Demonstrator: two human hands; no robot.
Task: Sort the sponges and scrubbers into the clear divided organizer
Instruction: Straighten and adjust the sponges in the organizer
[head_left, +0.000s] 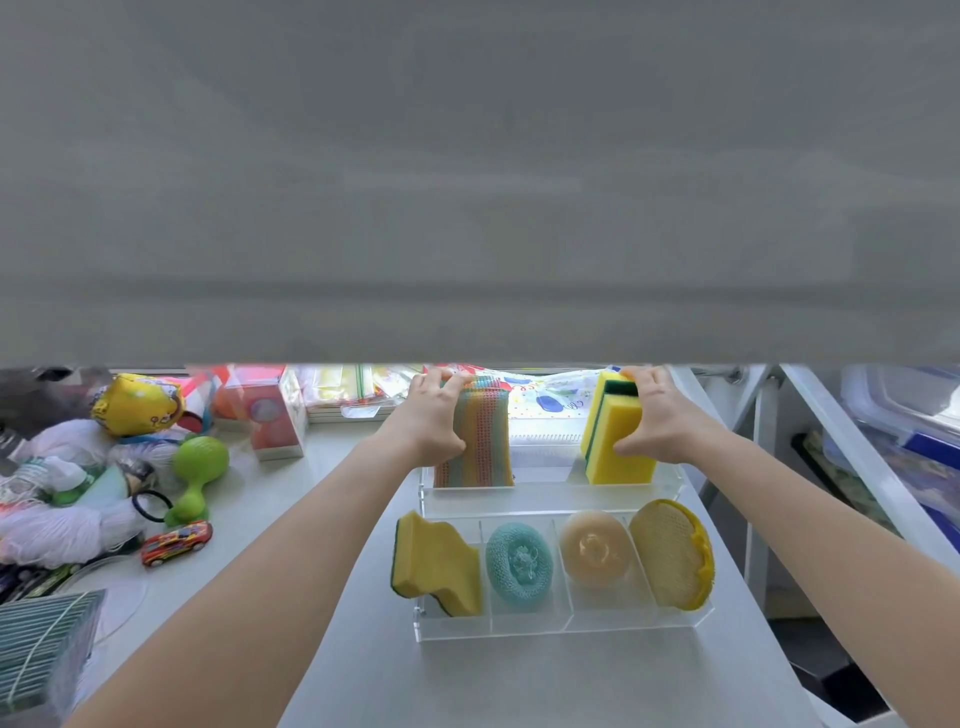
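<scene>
The clear divided organizer sits on the grey table in front of me. Its near row holds a wavy yellow-green sponge, a teal mesh scrubber, a peach round scrubber and a yellow oval scrubber. My left hand grips a striped rainbow mesh sponge standing upright in the far row at its left. My right hand grips stacked yellow-green sponges upright in the far row at its right.
Clutter lies at the left: a green maraca toy, a toy car, white yarn, a yellow printed pouch, a pink box. Plastic bins stand at the right. A grey blur covers the upper half.
</scene>
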